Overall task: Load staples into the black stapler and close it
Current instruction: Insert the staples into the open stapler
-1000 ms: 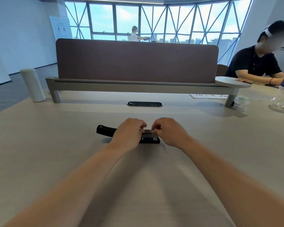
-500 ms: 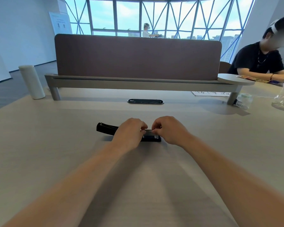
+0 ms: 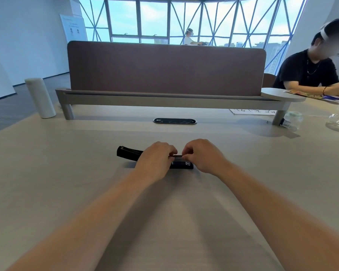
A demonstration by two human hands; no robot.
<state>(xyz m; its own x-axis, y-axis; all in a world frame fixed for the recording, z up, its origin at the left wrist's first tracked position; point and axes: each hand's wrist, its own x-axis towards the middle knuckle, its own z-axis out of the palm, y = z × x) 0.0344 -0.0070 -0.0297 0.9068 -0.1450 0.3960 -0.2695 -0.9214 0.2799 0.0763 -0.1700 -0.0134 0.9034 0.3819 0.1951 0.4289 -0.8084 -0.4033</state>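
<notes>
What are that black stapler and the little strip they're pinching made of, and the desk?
The stapler looks like black plastic, smooth with a soft sheen, though painted metal is possible. The strip between both hands looks metallic: thin, grey, catching light. The desk shows pale, matte wood grain, probably laminate.

Head view: two bare hands at a black stapler (image 3: 128, 154) on the worktop (image 3: 47, 173).
Left hand (image 3: 156, 156) and right hand (image 3: 201, 155) pinch a thin metallic strip (image 3: 178, 157) over the stapler's right end; its left end points toward the worktop's left edge.
</notes>
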